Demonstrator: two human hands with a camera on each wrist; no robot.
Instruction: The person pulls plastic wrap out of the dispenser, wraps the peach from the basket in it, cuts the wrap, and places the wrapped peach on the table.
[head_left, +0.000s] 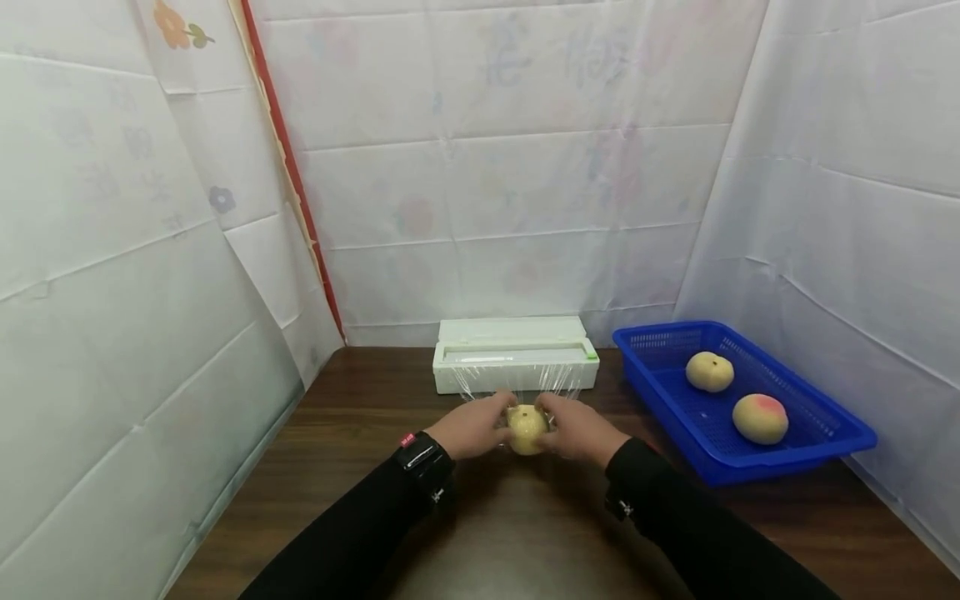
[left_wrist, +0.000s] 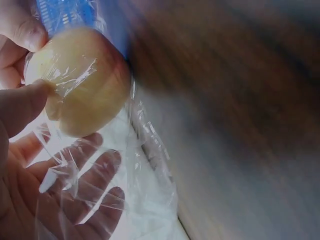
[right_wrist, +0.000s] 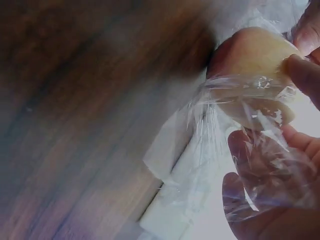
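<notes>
On the left, a wrinkled white sheet [head_left: 112, 208] hangs as a wall, its printed marks too faint to read; a red strip [head_left: 300, 185] runs down near the corner. A black left sleeve [head_left: 352, 521], cut off by the lower edge, reaches across a dark wooden table [head_left: 341, 442]. The left hand [head_left: 471, 427] grasps the near-left side of a pale yellow peach [head_left: 528, 429], thumb against it; from the head view some fingertips are hidden, but the left wrist view shows them spread behind clear film [left_wrist: 150, 145]. Behind the hands sits an open white box [head_left: 442, 382], its front partly veiled by the film, which stretches from it to the fruit. The peach is at the centre, between both hands — whether it touches the table is hard to tell, and its underside is obscured. The right hand [head_left: 581, 427] grasps the opposite side, its lower fingers blurred by glossy film in the right wrist view. At far right, a blue basket [head_left: 647, 404] holds two more peaches [head_left: 761, 419], one blushed pink; only a blue patch of it shows in the left wrist view.
</notes>
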